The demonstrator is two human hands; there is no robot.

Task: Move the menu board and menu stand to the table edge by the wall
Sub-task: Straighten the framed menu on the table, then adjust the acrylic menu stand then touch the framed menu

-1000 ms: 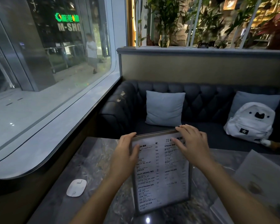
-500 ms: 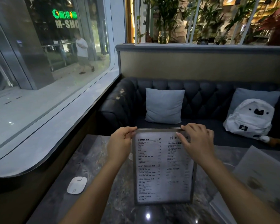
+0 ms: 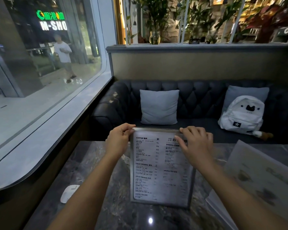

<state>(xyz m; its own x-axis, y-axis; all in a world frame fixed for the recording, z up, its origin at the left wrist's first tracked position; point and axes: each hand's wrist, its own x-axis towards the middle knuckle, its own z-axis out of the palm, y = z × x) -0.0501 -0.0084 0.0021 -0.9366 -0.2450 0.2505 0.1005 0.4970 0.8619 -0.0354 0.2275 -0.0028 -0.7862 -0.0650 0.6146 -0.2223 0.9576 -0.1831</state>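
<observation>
Your left hand [image 3: 119, 138] pinches the top left corner of the menu board [image 3: 160, 170], your right hand [image 3: 195, 144] grips its top right corner, fingers over the print; the board stands upright at centre frame on the dark marble surface [image 3: 93, 163], a white puck [image 3: 68, 193] lower left

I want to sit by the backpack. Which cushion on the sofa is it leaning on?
The right cushion, mostly hidden behind the white backpack. The left cushion, nearer the window, stands alone with nothing against it.
</observation>
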